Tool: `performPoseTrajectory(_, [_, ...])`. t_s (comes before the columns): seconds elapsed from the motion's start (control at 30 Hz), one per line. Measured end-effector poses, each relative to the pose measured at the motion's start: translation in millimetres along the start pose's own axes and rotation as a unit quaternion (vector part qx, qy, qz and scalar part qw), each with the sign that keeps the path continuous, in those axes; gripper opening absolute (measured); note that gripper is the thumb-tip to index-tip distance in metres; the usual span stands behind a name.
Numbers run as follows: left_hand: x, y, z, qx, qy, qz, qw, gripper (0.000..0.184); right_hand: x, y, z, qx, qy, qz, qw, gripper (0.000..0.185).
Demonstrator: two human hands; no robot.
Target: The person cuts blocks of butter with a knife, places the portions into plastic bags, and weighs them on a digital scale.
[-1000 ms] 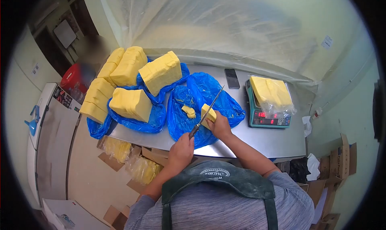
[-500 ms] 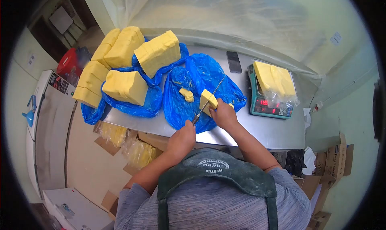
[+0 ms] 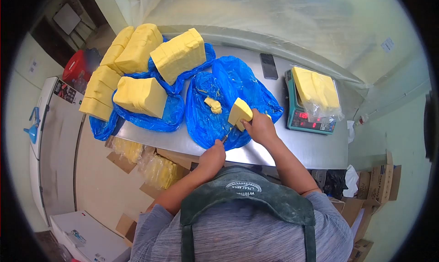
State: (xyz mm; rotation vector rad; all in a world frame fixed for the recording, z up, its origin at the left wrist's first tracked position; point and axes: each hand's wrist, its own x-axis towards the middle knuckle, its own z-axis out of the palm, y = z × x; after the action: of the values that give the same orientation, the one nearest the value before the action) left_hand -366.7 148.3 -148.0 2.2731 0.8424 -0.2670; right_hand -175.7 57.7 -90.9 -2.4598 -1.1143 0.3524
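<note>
My left hand (image 3: 213,156) is closed around the handle of a knife (image 3: 227,135); most of its blade is hidden behind the yellow piece. My right hand (image 3: 261,128) grips a small butter-like yellow block (image 3: 240,113), thumb on its near side, tilted above a spread blue plastic bag (image 3: 201,124). A smaller yellow scrap (image 3: 213,105) lies on that bag, left of the held block. A bit of yellow also shows just behind my right hand.
Several large yellow blocks (image 3: 141,96) stand at the left on blue bags. At the right, a digital scale (image 3: 311,124) carries a wrapped yellow slab (image 3: 315,88). A phone (image 3: 269,66) lies at the back of the metal table (image 3: 302,150). Cardboard boxes (image 3: 382,184) stand lower right.
The knife blade, which stretched up past the yellow block toward the phone, is now lowered and mostly out of sight. My right hand has tilted the block and shifted slightly right.
</note>
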Motion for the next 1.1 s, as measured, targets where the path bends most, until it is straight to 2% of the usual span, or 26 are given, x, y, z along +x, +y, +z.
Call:
performPoseTrajectory(0.13, [6.6,-2.6,2.7,0.006,-0.006,-0.012,1.0,0.03,23.6,19.3,-18.2,0.082,-0.039,-0.027,0.996,0.037])
performPoseTrajectory(0.2, [6.2,-2.7,2.4,0.008,-0.008,-0.014,1.0,0.03,43.3,40.0,-18.3,0.263,-0.062,-0.013,0.963,0.049])
performPoseTrajectory(0.23, [5.1,-1.8,1.9,0.007,-0.009,-0.016,1.0,0.03,52.7,51.2,-9.9,0.263,-0.057,-0.014,0.963,0.049])
performPoseTrajectory(0.27, [4.2,-1.0,2.0,0.007,-0.009,-0.017,1.0,0.03,63.1,64.1,2.5,0.132,0.067,0.004,0.989,0.058])
performPoseTrajectory(0.3, [3.5,-0.1,3.0,0.01,-0.007,-0.015,1.0,0.03,67.1,65.3,5.0,-0.003,0.188,0.022,0.982,0.068])
performPoseTrajectory(0.33, [3.4,0.7,3.4,0.012,-0.008,-0.022,1.0,0.03,69.1,67.6,6.5,0.0,0.193,0.023,0.981,0.068])
performPoseTrajectory(0.4, [6.1,-0.2,2.9,0.019,-0.005,-0.026,0.999,0.03,71.5,68.6,7.7,0.071,0.107,-0.154,0.98,0.084])
performPoseTrajectory(0.43, [7.3,-0.9,4.7,0.021,-0.005,-0.035,0.999,0.03,68.6,60.9,11.3,0.227,-0.01,-0.151,0.962,0.086])
performPoseTrajectory(0.47, [8.1,-0.7,6.9,0.027,-0.008,-0.038,0.999,0.03,62.7,50.5,20.7,0.376,-0.121,-0.14,0.908,0.088])
performPoseTrajectory(0.5, [8.4,2.0,6.3,0.04,-0.012,-0.023,0.999,0.03,54.7,37.0,34.5,0.439,-0.159,-0.1,0.879,0.085])
performPoseTrajectory(0.53, [8.6,5.0,5.4,0.036,-0.007,-0.046,0.998,0.031,46.1,27.0,43.0,0.335,-0.121,-0.135,0.925,0.078])
performPoseTrajectory(0.57, [9.0,7.7,5.9,0.031,0.0,-0.069,0.997,0.031,37.0,13.7,53.6,0.306,-0.068,-0.075,0.947,0.068])
performPoseTrajectory(0.6, [10.1,6.5,8.2,0.045,-0.004,-0.051,0.998,0.031,27.1,-3.7,51.5,0.235,-0.043,-0.022,0.971,0.055])
performPoseTrajectory(0.63, [11.1,2.3,11.0,0.055,0.004,-0.042,0.998,0.033,22.1,-6.7,64.5,0.2,-0.027,-0.056,0.978,0.049])
performPoseTrajectory(0.67, [12.2,0.3,13.0,0.065,0.012,-0.034,0.997,0.034,18.0,-2.7,71.4,0.16,-0.05,-0.144,0.975,0.046])
performPoseTrajectory(0.73, [6.1,6.0,8.3,0.082,0.008,-0.021,0.996,0.034,7.9,2.7,66.1,0.149,-0.013,-0.261,0.954,0.041])
performPoseTrajectory(0.8, [4.7,8.8,5.1,0.097,0.008,-0.007,0.995,0.034,5.0,9.3,38.0,0.292,0.021,-0.225,0.929,0.045])
performPoseTrajectory(0.83, [3.5,7.8,5.3,0.1,0.021,-0.006,0.995,0.034,3.8,14.0,21.1,0.39,0.063,-0.163,0.904,0.043])
performPoseTrajectory(0.87, [3.3,8.9,5.4,0.102,0.036,-0.004,0.994,0.034,1.1,21.1,2.7,0.528,0.11,-0.125,0.832,0.044])
performPoseTrajectory(0.9, [-2.0,16.9,1.0,0.088,0.032,-0.04,0.995,0.037,-3.8,28.8,-32.0,0.658,0.116,-0.09,0.739,0.054])
performPoseTrajectory(0.93, [-7.4,23.2,0.4,0.096,0.031,-0.03,0.994,0.037,-14.8,42.0,-67.7,0.712,0.146,-0.082,0.682,0.054])
performPoseTrajectory(0.97, [-13.6,28.3,1.5,0.062,0.106,-0.055,0.991,0.04,-20.0,73.6,-90.4,0.719,0.177,-0.08,0.667,0.042])
performPoseTrajectory(1.0, [-18.7,36.9,-0.6,0.027,0.18,-0.08,0.98,0.044,-35.3,89.9,-121.2,0.715,0.25,-0.028,0.652,0.037])
performPoseTrajectory(1.03, [-24.8,51.4,-8.5,-0.009,0.189,-0.108,0.976,0.049,-47.3,121.5,-137.2,0.761,0.29,0.021,0.58,0.037])
performPoseTrajectory(1.07, [-18.8,52.2,-7.2,-0.002,0.186,-0.099,0.978,0.049,-62.8,146.7,-158.0,0.776,0.339,0.07,0.527,0.03])
performPoseTrajectory(1.1, [-11.6,48.4,-3.5,0.048,0.241,0.012,0.969,0.044,-70.2,193.9,-158.7,0.783,0.378,0.051,0.492,0.031])
